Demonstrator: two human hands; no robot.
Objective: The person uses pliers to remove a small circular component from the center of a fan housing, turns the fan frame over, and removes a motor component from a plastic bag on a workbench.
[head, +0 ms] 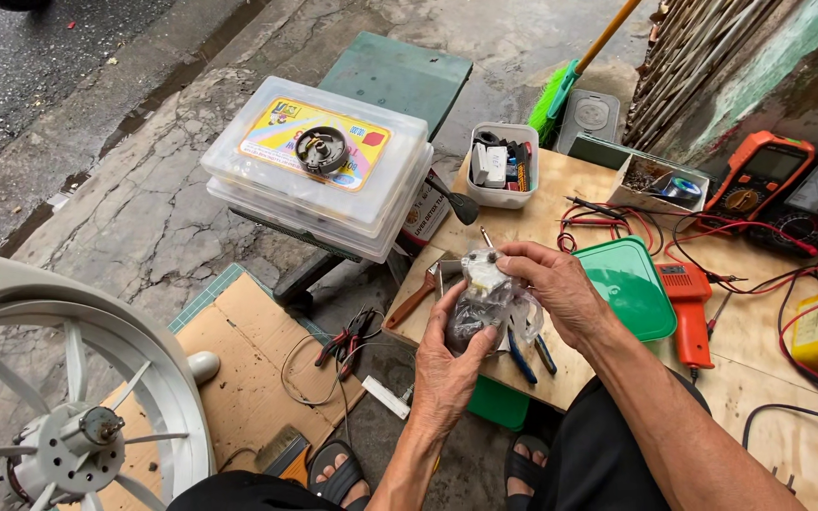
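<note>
Both hands are raised over the near edge of the wooden board [523, 222]. A small motor wrapped in a clear plastic bag [481, 305] is cradled from below in the left hand [447, 364], whose fingers are closed around the lower part of the bag. The right hand [553, 289] is closed on the top of the package, pinched at the white part. Below the hands, blue-handled pliers [523, 352] are laid on the board, with the green lid [631, 284] and orange soldering gun [688, 308] just to the right. A white fan grille [78, 378] is seen at lower left. For a clean unwrapping, the motor body should be kept supported by the left hand while the plastic is drawn off gradually by the right, so that any leads are not strained.
</note>
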